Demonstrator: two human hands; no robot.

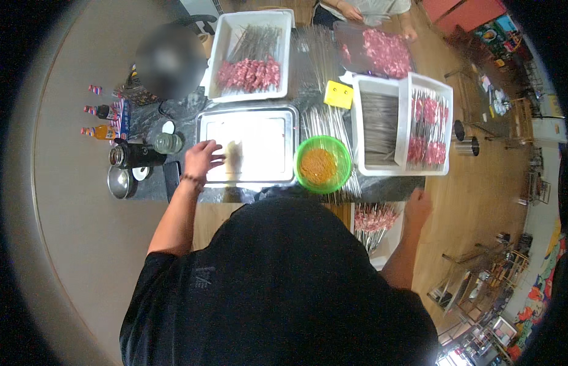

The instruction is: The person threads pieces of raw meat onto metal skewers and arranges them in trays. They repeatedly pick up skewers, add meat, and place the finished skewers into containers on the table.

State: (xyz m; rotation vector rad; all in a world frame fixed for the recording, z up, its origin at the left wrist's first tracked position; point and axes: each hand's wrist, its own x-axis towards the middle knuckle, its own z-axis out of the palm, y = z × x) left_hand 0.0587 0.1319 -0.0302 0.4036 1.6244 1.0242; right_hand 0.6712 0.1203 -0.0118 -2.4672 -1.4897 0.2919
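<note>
My left hand point(203, 158) hovers at the left side of a shallow metal tray point(295, 146), fingers spread and holding nothing visible. A bright white surface fills the tray, with a blurred yellowish reflection or smear near my fingertips. My right hand point(417, 206) is by the front right edge of the dark marbled table point(380, 187), its fingers curled; whether anything is inside cannot be made out. To the tray's right stands a green bowl point(342, 176) of orange-brown paste or seasoning point(318, 165), partly over a spread of metal skewers point(324, 123).
A white bin point(214, 59) holds skewered raw meat. On the right, bare skewers point(377, 128) fill another bin beside a smaller meat-skewer box point(428, 128). Opposite, a person's hand point(350, 10) is near a meat tray point(387, 52). A black flask point(139, 155) and glass jar point(168, 143) stand left.
</note>
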